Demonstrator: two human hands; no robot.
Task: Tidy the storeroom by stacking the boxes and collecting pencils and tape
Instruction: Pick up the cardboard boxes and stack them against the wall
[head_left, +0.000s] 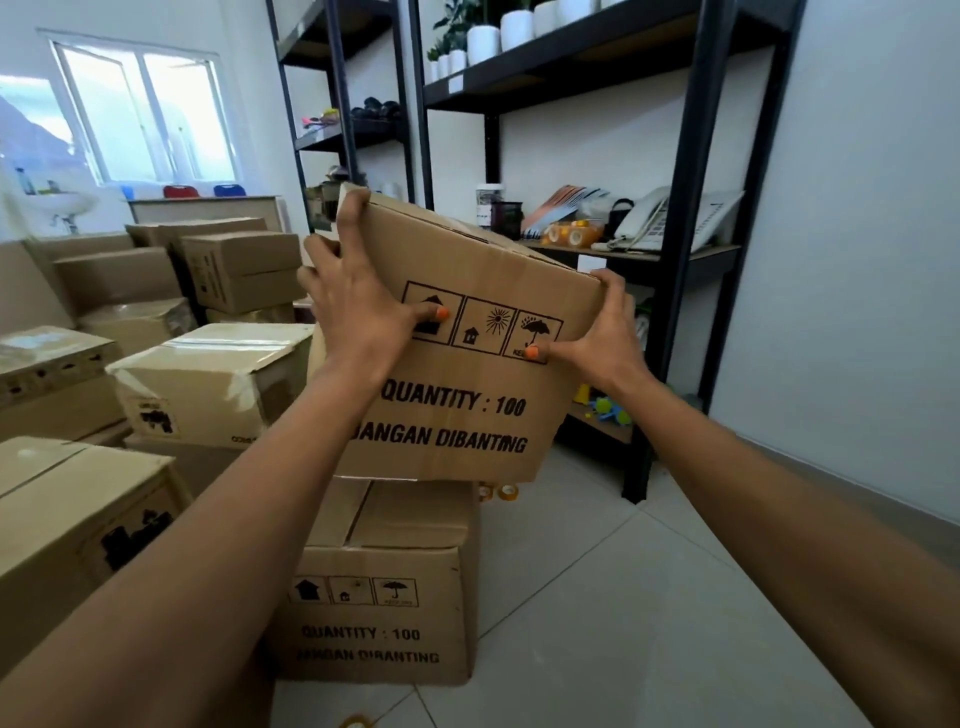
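Stacking is underway: both hands, left (358, 312) and right (597, 332), clasp a tilted carton (467, 364) above another carton (384, 587); floor tape rolls (501, 491) remain uncollected.

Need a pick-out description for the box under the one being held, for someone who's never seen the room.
Start at the black shelving along the right wall, then drop to the tiled floor in front of it. The box stands there directly below the tilted box that both hands carry. Unlike the taped boxes to its left, it shows "QUANTITY : 100" facing the camera.
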